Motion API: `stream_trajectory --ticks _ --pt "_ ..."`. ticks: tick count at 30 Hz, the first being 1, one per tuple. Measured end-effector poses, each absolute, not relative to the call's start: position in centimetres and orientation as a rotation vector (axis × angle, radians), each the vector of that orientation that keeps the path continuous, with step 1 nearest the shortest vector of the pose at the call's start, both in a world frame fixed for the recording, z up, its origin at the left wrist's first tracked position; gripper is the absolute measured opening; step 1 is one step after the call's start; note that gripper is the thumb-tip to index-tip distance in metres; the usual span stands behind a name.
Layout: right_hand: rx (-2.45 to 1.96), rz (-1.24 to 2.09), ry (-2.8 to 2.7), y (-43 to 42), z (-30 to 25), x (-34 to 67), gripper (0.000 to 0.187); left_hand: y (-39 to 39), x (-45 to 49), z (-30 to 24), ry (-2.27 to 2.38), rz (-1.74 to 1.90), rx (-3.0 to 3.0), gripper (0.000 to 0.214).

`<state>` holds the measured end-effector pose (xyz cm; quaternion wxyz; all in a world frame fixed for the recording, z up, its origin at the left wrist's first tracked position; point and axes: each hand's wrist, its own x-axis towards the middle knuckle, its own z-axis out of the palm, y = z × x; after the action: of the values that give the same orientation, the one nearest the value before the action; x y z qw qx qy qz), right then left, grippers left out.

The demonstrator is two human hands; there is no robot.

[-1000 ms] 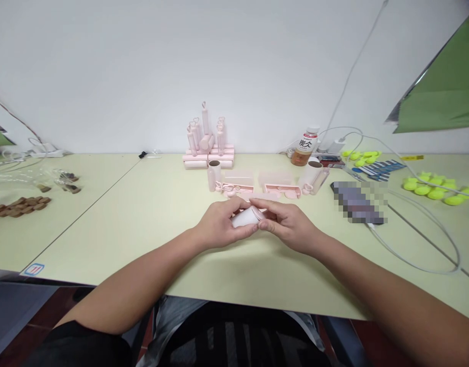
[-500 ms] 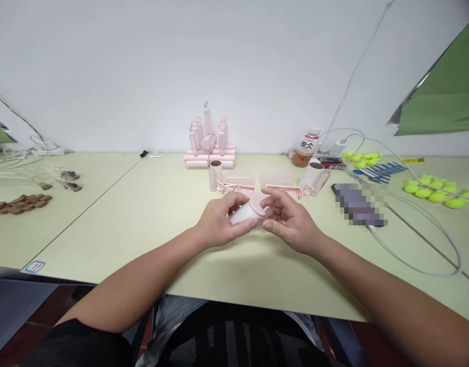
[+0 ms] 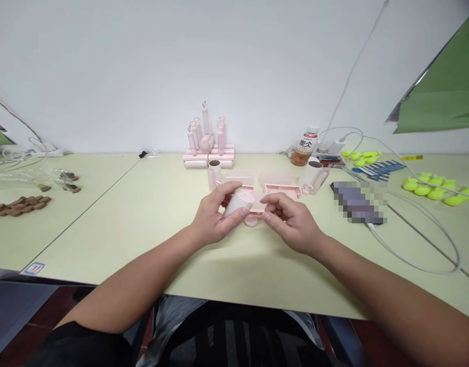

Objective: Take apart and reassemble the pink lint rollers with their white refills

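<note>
Over the middle of the pale yellow-green tabletop (image 3: 142, 214), in the head view, the left hand (image 3: 211, 216) holds a white roll (image 3: 237, 204), its fingers over the far side and its thumb along the near side. The roll is a short, smooth cylinder with a matte look, slightly blurred, and its flat round end is pale pink with a faint mark at the centre. It is tilted, with that pink end turned up and toward the right hand (image 3: 295, 221). That hand has its fingers curled and its thumb near the forefinger; whether it pinches anything I cannot tell. Between the two hands, low down, sits a pale pink disc (image 3: 251, 220), beside part of a pink open case (image 3: 258, 207).

Farther back lies another pink tray (image 3: 282, 189), between two upright rolls (image 3: 215, 176) with brown cores showing at the top. Behind them, slim pink tubes (image 3: 192, 141) with looped tops stand on a stack of pink-and-white boxes (image 3: 196, 164). A labelled drink bottle (image 3: 305, 148) stands near the wall, and a pixelated phone (image 3: 356, 204) lies well to the right.
</note>
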<state>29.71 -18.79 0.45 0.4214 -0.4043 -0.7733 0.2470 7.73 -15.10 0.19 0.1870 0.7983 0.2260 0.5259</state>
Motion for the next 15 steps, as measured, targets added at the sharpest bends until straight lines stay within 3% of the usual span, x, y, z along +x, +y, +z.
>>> stream_trajectory --ticks 2,4,11,15 --pt "-1.134 0.581 -2.086 -18.7 0.8 29.5 0.018 -15.0 7.5 0.5 0.666 1.513 2.239 0.035" --pt "-1.222 0.564 -2.270 -18.6 0.9 29.3 0.023 -14.9 7.4 0.7 0.731 1.543 2.204 0.031" --pt "-1.470 0.557 -2.564 -18.2 -0.2 29.4 0.022 -15.0 7.5 0.8 0.771 1.608 1.935 0.035" --pt "-1.551 0.514 -2.534 -18.3 -0.4 29.4 0.008 -15.0 7.6 1.3 0.677 1.618 1.810 0.040"
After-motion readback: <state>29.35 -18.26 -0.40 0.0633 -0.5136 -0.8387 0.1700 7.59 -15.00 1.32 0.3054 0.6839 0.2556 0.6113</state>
